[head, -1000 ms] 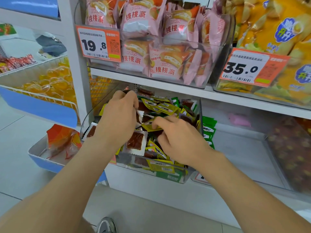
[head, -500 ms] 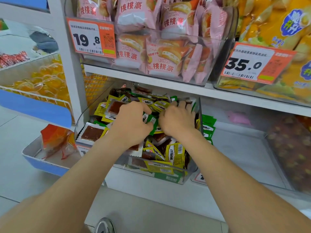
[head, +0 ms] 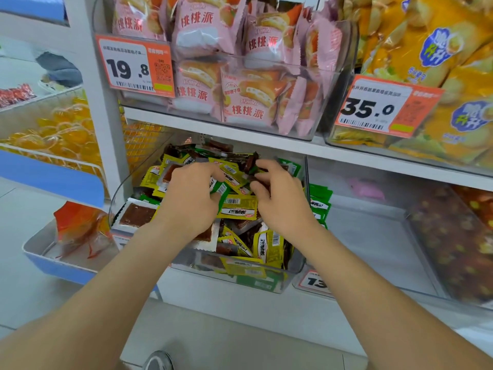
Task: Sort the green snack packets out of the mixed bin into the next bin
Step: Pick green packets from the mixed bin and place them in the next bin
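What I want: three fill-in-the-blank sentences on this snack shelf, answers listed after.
1. The left hand and the right hand reach into the mixed bin, which sits directly ____ the pink packets.
2. The orange price tag by the pink packets reads ____.
3. The green packets stand in the next bin, on the mixed bin's ____ side.
Answers: below; 19.8; right

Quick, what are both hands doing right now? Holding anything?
Left hand: pinching a green packet.
Right hand: fingers curled down in the mixed bin; cannot tell if it holds anything.
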Tool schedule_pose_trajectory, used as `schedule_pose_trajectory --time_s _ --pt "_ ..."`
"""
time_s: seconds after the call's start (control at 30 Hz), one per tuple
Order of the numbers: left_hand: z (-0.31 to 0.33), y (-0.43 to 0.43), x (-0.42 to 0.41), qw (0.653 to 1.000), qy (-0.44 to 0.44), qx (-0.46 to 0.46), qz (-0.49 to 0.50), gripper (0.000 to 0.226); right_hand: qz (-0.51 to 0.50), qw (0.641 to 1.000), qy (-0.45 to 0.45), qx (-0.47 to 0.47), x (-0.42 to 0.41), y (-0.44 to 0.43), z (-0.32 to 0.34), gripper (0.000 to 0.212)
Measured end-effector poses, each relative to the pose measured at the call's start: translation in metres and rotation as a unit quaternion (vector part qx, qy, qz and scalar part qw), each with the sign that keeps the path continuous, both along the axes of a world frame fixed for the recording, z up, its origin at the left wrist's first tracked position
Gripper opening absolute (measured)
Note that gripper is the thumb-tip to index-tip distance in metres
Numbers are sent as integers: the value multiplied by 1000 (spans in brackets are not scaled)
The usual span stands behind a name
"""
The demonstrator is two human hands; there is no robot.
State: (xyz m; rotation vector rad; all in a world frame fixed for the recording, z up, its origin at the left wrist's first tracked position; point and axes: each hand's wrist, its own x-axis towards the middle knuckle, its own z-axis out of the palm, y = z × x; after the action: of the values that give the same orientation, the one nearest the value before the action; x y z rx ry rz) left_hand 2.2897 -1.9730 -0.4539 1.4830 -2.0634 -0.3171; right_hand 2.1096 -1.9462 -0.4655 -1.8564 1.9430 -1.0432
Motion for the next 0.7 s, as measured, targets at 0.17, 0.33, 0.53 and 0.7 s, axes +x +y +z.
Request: schedule_pose_trajectory --time_s 0.17,0.33,0.53,0.7 --pt "6 9 1 997 69 19 17 26 -26 998 -16 -57 -8 18 3 42" --pt "12 17 -2 993 119 26 -10 34 -37 987 -115 -108 -4 32 5 30" --pt "15 24 -7 955 260 109 -94 28 -54 973 -205 -89 21 41 5 22" --pt "8 8 -3 975 204 91 -7 55 -83 992 22 -94 17 17 6 28"
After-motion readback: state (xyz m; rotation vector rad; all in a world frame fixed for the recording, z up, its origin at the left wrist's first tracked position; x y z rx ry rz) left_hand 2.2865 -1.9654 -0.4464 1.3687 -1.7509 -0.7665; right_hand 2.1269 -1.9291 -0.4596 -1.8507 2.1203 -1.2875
